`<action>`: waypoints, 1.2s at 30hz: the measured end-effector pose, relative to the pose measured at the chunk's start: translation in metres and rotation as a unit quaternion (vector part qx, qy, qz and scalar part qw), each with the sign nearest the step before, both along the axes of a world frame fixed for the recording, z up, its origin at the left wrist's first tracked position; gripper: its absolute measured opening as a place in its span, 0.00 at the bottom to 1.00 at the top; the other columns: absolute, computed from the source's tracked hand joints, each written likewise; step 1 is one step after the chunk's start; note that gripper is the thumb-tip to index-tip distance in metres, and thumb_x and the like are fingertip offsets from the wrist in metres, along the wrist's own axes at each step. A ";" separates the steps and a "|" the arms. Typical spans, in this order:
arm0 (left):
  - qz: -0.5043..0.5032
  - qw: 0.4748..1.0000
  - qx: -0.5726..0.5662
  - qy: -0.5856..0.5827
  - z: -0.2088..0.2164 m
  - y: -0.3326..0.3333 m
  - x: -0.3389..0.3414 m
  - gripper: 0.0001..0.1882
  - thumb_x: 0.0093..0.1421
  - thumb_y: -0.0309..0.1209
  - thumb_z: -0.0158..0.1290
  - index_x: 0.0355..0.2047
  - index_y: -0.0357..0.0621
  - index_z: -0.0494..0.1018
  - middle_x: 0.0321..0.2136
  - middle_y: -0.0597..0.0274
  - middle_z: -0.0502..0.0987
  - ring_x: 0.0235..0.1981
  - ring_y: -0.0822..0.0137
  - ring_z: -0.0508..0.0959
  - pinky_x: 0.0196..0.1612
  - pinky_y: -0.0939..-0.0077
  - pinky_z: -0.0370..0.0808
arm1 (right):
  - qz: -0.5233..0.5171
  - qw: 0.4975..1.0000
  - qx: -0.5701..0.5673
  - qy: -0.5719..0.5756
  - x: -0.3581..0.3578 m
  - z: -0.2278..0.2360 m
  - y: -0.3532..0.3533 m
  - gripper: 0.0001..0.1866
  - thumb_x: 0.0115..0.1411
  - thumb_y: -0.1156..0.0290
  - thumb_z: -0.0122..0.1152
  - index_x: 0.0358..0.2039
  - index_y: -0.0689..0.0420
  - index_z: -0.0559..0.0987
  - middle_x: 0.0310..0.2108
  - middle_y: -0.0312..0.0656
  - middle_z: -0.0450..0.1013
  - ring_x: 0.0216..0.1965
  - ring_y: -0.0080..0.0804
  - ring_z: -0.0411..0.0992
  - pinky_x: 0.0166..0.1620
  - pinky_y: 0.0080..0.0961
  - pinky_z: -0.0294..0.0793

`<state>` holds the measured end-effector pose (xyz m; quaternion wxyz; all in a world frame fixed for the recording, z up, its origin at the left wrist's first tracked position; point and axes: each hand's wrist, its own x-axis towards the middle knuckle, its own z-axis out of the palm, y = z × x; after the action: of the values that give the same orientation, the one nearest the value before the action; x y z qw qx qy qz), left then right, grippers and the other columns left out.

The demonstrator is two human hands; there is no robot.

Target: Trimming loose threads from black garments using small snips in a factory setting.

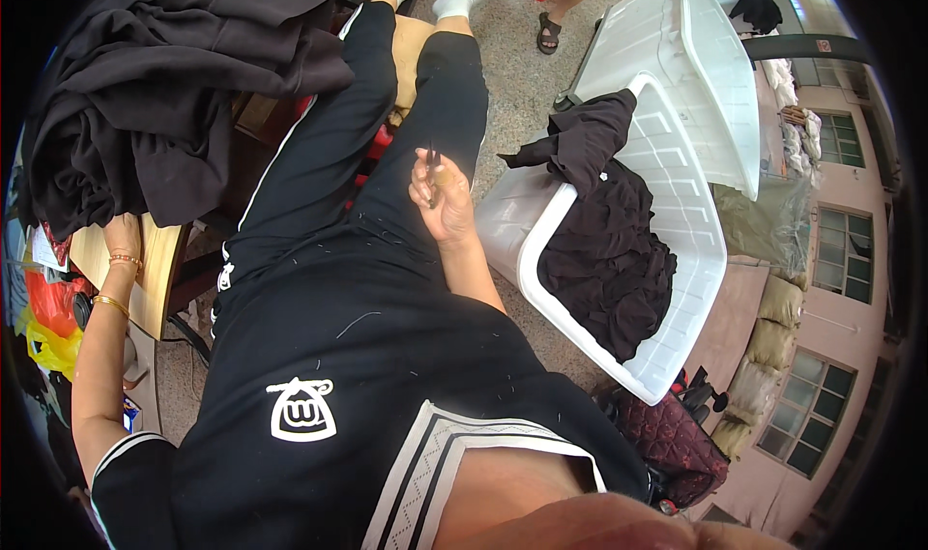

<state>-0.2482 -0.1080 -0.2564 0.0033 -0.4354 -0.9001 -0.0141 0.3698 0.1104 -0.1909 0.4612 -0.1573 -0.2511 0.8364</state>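
Note:
My right hand [449, 200] is raised above my lap, with fingers closed around small dark thread snips [432, 161] whose narrow tips point away from me. At the left, my left hand [122, 235] rests by the edge of a light wooden tabletop [153, 272]. Its fingers run under a big heap of dark brown cloth [184, 86], so whether they grip the cloth is hidden. That heap drapes over the table and hangs down its side.
On my right stands a white plastic bin [546, 270] with dark garments [614, 260] inside and over its rim. Another white bin [667, 57] is behind it. A person's sandalled foot [549, 34] shows at the far side. Red and yellow bags [53, 303] lie far left.

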 end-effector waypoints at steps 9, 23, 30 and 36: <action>-0.014 0.992 0.115 -0.047 -0.009 0.019 0.050 0.21 0.62 0.31 0.40 0.55 0.43 0.67 0.48 0.39 0.73 0.47 0.38 0.71 0.51 0.54 0.69 | 0.012 1.000 0.000 -0.016 0.002 0.003 0.001 0.18 0.62 0.68 0.59 0.50 0.65 0.75 0.33 0.38 0.74 0.24 0.19 0.66 0.27 0.15 0.62; 0.038 0.980 0.122 -0.151 0.097 0.045 0.141 0.17 0.54 0.29 0.44 0.40 0.35 0.77 0.39 0.36 0.76 0.43 0.40 0.75 0.49 0.57 0.70 | 0.031 0.998 -0.017 -0.046 -0.010 0.012 0.007 0.20 0.62 0.69 0.58 0.50 0.68 0.73 0.30 0.38 0.69 0.23 0.19 0.61 0.26 0.17 0.59; -0.025 0.975 0.185 -0.123 0.100 0.037 0.146 0.25 0.64 0.41 0.44 0.53 0.34 0.69 0.54 0.40 0.70 0.57 0.43 0.67 0.61 0.60 0.61 | 0.057 0.995 -0.020 -0.076 -0.037 0.008 0.016 0.18 0.61 0.69 0.61 0.50 0.64 0.76 0.31 0.37 0.71 0.24 0.19 0.63 0.26 0.17 0.59; -0.034 0.973 0.163 -0.157 0.124 0.041 0.153 0.23 0.64 0.42 0.44 0.46 0.31 0.73 0.45 0.40 0.75 0.47 0.41 0.73 0.51 0.55 0.68 | 0.083 0.981 -0.021 -0.175 -0.059 0.012 0.025 0.21 0.59 0.64 0.63 0.48 0.65 0.75 0.31 0.35 0.71 0.23 0.18 0.62 0.26 0.16 0.58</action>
<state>-0.0953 -0.0675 -0.1326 -0.0675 -0.4520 -0.8594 -0.2293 0.3108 0.1358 -0.1789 0.3357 -0.2893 -0.3229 0.8363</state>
